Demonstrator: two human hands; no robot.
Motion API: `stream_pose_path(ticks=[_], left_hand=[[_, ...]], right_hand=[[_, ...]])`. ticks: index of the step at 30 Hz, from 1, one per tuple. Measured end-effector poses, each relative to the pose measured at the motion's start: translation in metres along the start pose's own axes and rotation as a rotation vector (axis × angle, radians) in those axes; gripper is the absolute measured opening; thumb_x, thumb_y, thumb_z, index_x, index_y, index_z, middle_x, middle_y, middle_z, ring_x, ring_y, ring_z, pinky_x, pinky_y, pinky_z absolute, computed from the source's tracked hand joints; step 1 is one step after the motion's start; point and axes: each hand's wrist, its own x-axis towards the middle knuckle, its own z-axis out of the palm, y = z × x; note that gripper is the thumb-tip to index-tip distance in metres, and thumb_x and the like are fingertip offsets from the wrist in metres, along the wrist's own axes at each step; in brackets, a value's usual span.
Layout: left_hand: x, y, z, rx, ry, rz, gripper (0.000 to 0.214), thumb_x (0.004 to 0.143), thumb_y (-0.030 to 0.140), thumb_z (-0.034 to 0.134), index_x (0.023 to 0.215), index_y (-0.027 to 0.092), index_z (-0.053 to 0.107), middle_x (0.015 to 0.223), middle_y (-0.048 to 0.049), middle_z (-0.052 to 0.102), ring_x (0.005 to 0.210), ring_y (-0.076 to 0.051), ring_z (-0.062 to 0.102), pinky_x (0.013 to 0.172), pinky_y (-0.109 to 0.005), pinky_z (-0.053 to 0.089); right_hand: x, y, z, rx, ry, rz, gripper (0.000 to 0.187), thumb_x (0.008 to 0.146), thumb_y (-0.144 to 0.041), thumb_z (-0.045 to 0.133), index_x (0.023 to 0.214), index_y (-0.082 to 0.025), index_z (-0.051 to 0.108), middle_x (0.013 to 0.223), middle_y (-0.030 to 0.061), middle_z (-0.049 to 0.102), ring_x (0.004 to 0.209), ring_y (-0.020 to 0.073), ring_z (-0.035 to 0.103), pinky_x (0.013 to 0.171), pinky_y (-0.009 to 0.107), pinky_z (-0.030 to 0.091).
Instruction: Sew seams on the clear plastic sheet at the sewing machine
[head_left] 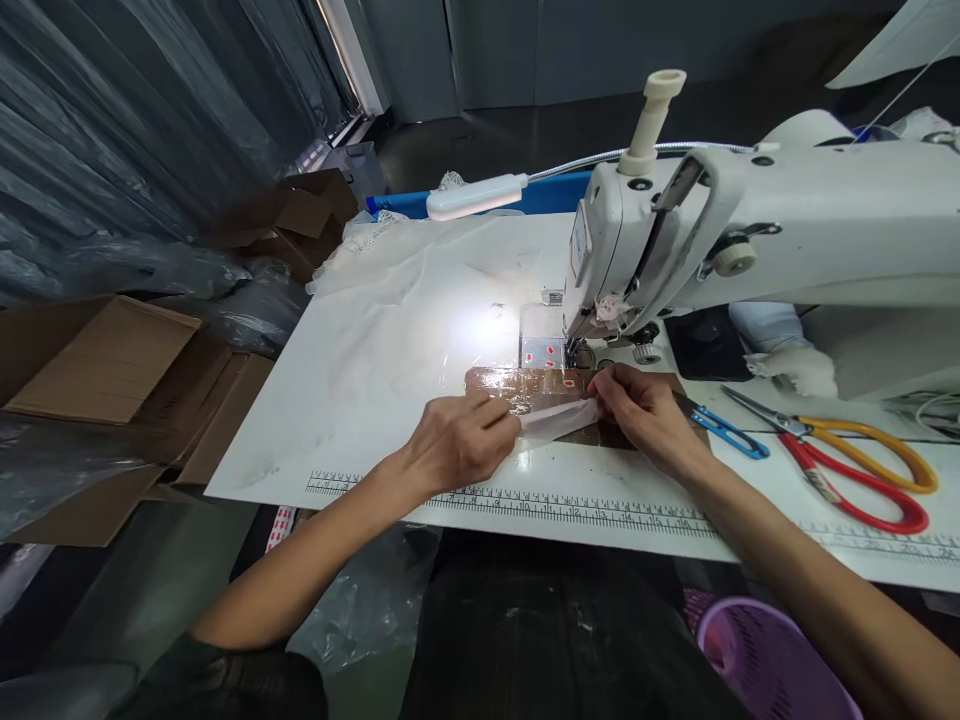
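A strip of thin white fabric stretches between my two hands, just in front of the sewing machine. My left hand is closed on the strip's left end, fingers curled. At the other end, my right hand pinches the fabric between thumb and fingers, close to the presser foot. Under the strip lies a brown, shiny taped patch on the table. Small red marks dot the metal needle plate. The fabric edges inside both fists are hidden.
Blue thread snips and scissors with red and orange handles lie right of my right hand. A lamp lights the white table, with a printed ruler along its front. Cardboard boxes stand left; a purple basket sits below.
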Motion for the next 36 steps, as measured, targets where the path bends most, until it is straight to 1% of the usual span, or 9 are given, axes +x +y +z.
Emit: stream_pose_path(ticks=[5, 10, 15, 17, 20, 25, 28, 31, 36], left_hand=[[0.000, 0.025, -0.007, -0.275, -0.069, 0.302, 0.028, 0.091, 0.028, 0.056, 0.065, 0.018, 0.053, 0.061, 0.0030, 0.048, 0.054, -0.010, 0.041, 0.047, -0.026, 0.030], [0.028, 0.002, 0.005, -0.726, -0.178, 0.009, 0.028, 0.088, 0.045, 0.060, 0.092, 0.017, 0.063, 0.093, -0.0057, 0.064, 0.085, -0.015, 0.061, 0.071, -0.029, 0.052], [0.060, -0.018, 0.027, -0.960, -0.419, -0.100, 0.070, 0.077, 0.038, 0.073, 0.138, 0.021, 0.044, 0.140, -0.0139, 0.052, 0.131, -0.027, 0.047, 0.105, -0.047, 0.043], [0.065, -0.016, 0.032, -1.001, -0.494, -0.099, 0.068, 0.073, 0.038, 0.077, 0.133, 0.021, 0.051, 0.134, -0.0127, 0.057, 0.127, -0.028, 0.052, 0.102, -0.045, 0.045], [0.064, -0.016, 0.031, -1.029, -0.602, -0.122, 0.024, 0.084, 0.034, 0.066, 0.103, 0.019, 0.069, 0.101, -0.0065, 0.071, 0.097, -0.020, 0.066, 0.083, -0.034, 0.051], [0.051, -0.036, 0.026, -0.945, -0.542, -0.251, 0.015, 0.084, 0.032, 0.065, 0.089, 0.019, 0.069, 0.094, -0.0041, 0.068, 0.087, -0.015, 0.063, 0.077, -0.029, 0.049], [0.048, -0.043, 0.027, -0.996, -0.491, -0.341, 0.023, 0.080, 0.036, 0.070, 0.091, 0.017, 0.066, 0.092, -0.0038, 0.065, 0.085, -0.015, 0.060, 0.073, -0.028, 0.049], [0.051, -0.042, 0.028, -1.099, -0.555, -0.452, 0.025, 0.081, 0.037, 0.070, 0.092, 0.016, 0.062, 0.080, -0.0004, 0.061, 0.073, -0.012, 0.058, 0.063, -0.026, 0.047], [0.056, -0.043, 0.027, -1.201, -0.549, -0.470, 0.029, 0.079, 0.037, 0.071, 0.094, 0.016, 0.059, 0.089, -0.0025, 0.061, 0.077, -0.013, 0.059, 0.065, -0.025, 0.048]], right_hand=[[-0.012, -0.019, -0.001, 0.140, -0.223, -0.060, 0.021, 0.089, -0.031, 0.049, 0.072, -0.020, 0.056, 0.062, -0.0017, 0.055, 0.058, 0.0125, 0.051, 0.056, 0.025, 0.040], [-0.018, -0.026, -0.007, 0.101, -0.308, -0.136, 0.020, 0.082, -0.020, 0.043, 0.063, -0.020, 0.050, 0.059, -0.0024, 0.051, 0.055, 0.0115, 0.046, 0.055, 0.025, 0.037], [-0.024, -0.027, -0.005, 0.015, -0.324, -0.259, 0.022, 0.081, -0.019, 0.041, 0.060, -0.021, 0.047, 0.058, -0.0018, 0.049, 0.057, 0.0127, 0.044, 0.056, 0.026, 0.036], [-0.026, -0.028, -0.005, 0.001, -0.327, -0.298, 0.022, 0.081, -0.019, 0.042, 0.060, -0.021, 0.048, 0.059, -0.0016, 0.049, 0.058, 0.0128, 0.044, 0.057, 0.027, 0.036], [-0.027, -0.025, -0.011, 0.001, -0.288, -0.268, 0.021, 0.084, -0.023, 0.047, 0.064, -0.020, 0.053, 0.062, -0.0009, 0.051, 0.059, 0.0132, 0.045, 0.057, 0.027, 0.037], [-0.016, -0.013, -0.030, 0.167, 0.067, -0.128, 0.024, 0.088, -0.033, 0.048, 0.067, -0.022, 0.052, 0.058, -0.0010, 0.048, 0.053, 0.0134, 0.043, 0.051, 0.027, 0.036], [-0.011, -0.015, -0.027, -0.005, -0.063, -0.103, 0.020, 0.084, -0.041, 0.060, 0.091, -0.022, 0.062, 0.072, 0.0018, 0.059, 0.062, 0.0156, 0.052, 0.056, 0.028, 0.043], [-0.008, -0.024, -0.013, -0.204, -0.248, -0.186, 0.055, 0.071, -0.044, 0.076, 0.118, -0.021, 0.058, 0.091, 0.0051, 0.065, 0.077, 0.0191, 0.059, 0.067, 0.031, 0.048], [-0.001, -0.032, 0.005, -0.315, -0.336, -0.206, 0.025, 0.085, -0.043, 0.062, 0.091, -0.019, 0.066, 0.068, -0.0009, 0.058, 0.060, 0.0128, 0.051, 0.056, 0.026, 0.038]])
